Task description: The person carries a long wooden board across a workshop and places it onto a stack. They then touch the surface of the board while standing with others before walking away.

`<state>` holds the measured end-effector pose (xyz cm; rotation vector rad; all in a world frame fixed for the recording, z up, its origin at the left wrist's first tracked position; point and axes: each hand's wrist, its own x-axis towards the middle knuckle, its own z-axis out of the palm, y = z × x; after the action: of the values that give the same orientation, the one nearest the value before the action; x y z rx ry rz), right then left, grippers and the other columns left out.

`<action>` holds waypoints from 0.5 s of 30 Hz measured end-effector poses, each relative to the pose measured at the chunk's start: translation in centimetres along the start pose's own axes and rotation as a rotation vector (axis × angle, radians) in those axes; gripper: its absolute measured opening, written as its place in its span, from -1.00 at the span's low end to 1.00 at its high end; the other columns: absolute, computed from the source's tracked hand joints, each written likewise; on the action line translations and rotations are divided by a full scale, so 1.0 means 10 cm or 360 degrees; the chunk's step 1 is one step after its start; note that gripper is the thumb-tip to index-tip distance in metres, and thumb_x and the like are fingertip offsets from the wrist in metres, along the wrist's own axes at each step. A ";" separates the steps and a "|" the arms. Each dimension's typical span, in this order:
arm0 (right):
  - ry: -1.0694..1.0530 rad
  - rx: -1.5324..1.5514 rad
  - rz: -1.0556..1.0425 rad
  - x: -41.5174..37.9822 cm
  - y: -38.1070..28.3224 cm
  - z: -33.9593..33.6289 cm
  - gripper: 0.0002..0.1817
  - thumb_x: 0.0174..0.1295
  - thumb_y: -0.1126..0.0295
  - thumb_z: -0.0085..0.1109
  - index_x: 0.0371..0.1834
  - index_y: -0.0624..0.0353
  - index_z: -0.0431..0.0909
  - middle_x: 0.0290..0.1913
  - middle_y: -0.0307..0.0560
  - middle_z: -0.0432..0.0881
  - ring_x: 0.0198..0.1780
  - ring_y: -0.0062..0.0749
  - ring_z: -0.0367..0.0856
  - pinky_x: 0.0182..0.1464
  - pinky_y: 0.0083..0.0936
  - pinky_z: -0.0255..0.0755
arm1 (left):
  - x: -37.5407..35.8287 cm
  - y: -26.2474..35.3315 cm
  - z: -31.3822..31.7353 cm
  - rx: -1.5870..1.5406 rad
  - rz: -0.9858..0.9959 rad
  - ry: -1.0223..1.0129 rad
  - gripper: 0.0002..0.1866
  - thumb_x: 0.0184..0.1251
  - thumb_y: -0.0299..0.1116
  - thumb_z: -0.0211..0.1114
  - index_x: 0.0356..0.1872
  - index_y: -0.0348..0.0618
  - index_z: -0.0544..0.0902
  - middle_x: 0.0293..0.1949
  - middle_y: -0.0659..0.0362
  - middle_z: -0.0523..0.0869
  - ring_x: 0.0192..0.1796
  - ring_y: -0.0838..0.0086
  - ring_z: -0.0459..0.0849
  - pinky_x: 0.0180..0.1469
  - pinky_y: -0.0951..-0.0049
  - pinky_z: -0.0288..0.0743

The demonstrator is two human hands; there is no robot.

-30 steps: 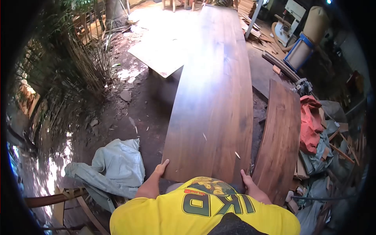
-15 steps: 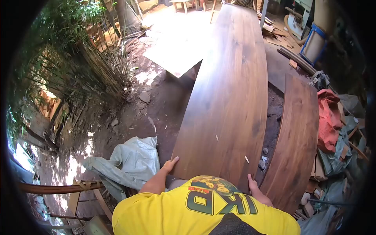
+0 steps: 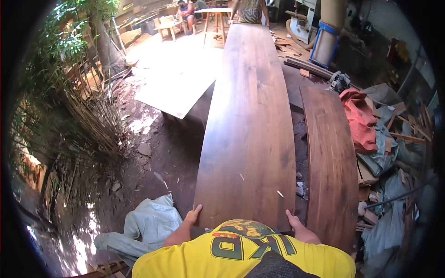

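Note:
A long, wide brown wooden board [image 3: 248,125] stretches from my body to the far end of the yard. My left hand [image 3: 193,215] grips its near left edge, thumb on top and the fingers hidden below. At the near right edge my right hand [image 3: 293,219] holds the board the same way. Another person [image 3: 251,11] stands at the far end, with hands beside the board's corners. Two small pale chips lie on the board near me. A second, shorter brown board [image 3: 328,162] lies to the right, apart from the first.
A pale flat sheet [image 3: 178,95] is at the left of the board. Bamboo [image 3: 97,106] grows further left. A whitish sack [image 3: 155,217] lies near my left arm. Red cloth [image 3: 358,120] and scrap pile up at right. A seated person [image 3: 186,14] is far back.
The view has tilted up and shifted, so the board's far end and the person there now show. Both my hands keep their hold on the board.

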<state>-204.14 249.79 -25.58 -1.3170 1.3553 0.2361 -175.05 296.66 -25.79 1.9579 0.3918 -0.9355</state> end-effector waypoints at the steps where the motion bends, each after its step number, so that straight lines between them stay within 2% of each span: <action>1: 0.0000 -0.0027 0.0053 -0.19 -0.11 0.16 -0.13 0.16 -0.20 0.11 0.20 0.47 0.32 0.12 0.19 0.50 0.16 -0.13 0.48 0.16 -0.29 0.33 | -0.17 0.19 -0.16 -0.0034 0.0040 -0.0042 0.00 0.02 0.42 0.14 0.12 -0.47 0.47 0.05 -0.14 0.58 0.14 0.20 0.54 0.17 0.34 0.33; 3: -0.0009 -0.0113 0.0133 -0.42 -0.17 0.42 -0.11 0.15 -0.24 0.08 0.19 0.48 0.34 0.12 0.20 0.50 0.16 -0.13 0.47 0.16 -0.29 0.33 | -0.02 0.14 -0.41 -0.0026 0.0045 -0.0048 0.00 0.02 0.42 0.14 0.12 -0.47 0.47 0.05 -0.14 0.58 0.14 0.20 0.54 0.16 0.34 0.34; 6: -0.0050 0.0114 0.0114 -0.31 0.07 0.74 -0.04 0.09 -0.30 0.11 0.21 0.48 0.32 0.15 0.23 0.48 0.22 -0.12 0.42 0.21 -0.30 0.27 | 0.09 0.28 -0.72 0.0098 0.0119 -0.0012 -0.01 0.03 0.42 0.14 0.13 -0.46 0.46 0.06 -0.12 0.58 0.13 0.21 0.55 0.16 0.34 0.34; 8: -0.0008 0.0116 0.0058 -0.52 -0.01 0.82 -0.10 0.15 -0.27 0.06 0.18 0.48 0.35 0.12 0.20 0.51 0.16 -0.12 0.47 0.16 -0.27 0.32 | 0.22 0.24 -0.81 0.0051 0.0106 -0.0091 0.00 0.03 0.42 0.14 0.14 -0.46 0.46 0.08 -0.12 0.57 0.14 0.22 0.54 0.17 0.34 0.33; 10: 0.0006 0.0176 0.0110 -0.84 -0.19 0.82 -0.11 0.15 -0.25 0.07 0.17 0.48 0.35 0.11 0.21 0.51 0.16 -0.14 0.48 0.16 -0.29 0.32 | 0.03 0.42 -0.82 0.0036 0.0096 -0.0207 0.01 0.03 0.42 0.13 0.15 -0.46 0.44 0.11 -0.12 0.55 0.17 0.21 0.51 0.19 0.34 0.30; 12: -0.0022 0.0227 0.0071 -0.98 -0.23 0.81 -0.11 0.14 -0.26 0.08 0.18 0.45 0.36 0.13 0.17 0.51 0.20 -0.14 0.45 0.19 -0.27 0.29 | -0.08 0.56 -0.79 0.0117 0.0038 -0.0130 0.01 0.04 0.42 0.13 0.17 -0.47 0.43 0.13 -0.13 0.53 0.19 0.19 0.48 0.22 0.34 0.27; 15: -0.0011 0.0253 0.0123 -1.17 -0.32 0.72 -0.10 0.14 -0.27 0.08 0.20 0.43 0.35 0.15 0.13 0.50 0.23 -0.15 0.42 0.22 -0.27 0.25 | 0.07 0.44 -0.67 0.0067 0.0049 -0.0210 0.01 0.05 0.42 0.12 0.17 -0.49 0.41 0.15 -0.15 0.50 0.22 0.17 0.46 0.25 0.33 0.25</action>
<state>-201.25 260.50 -16.87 -1.1323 1.3916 0.1812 -168.93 299.79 -21.67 1.9221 0.2676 -1.0544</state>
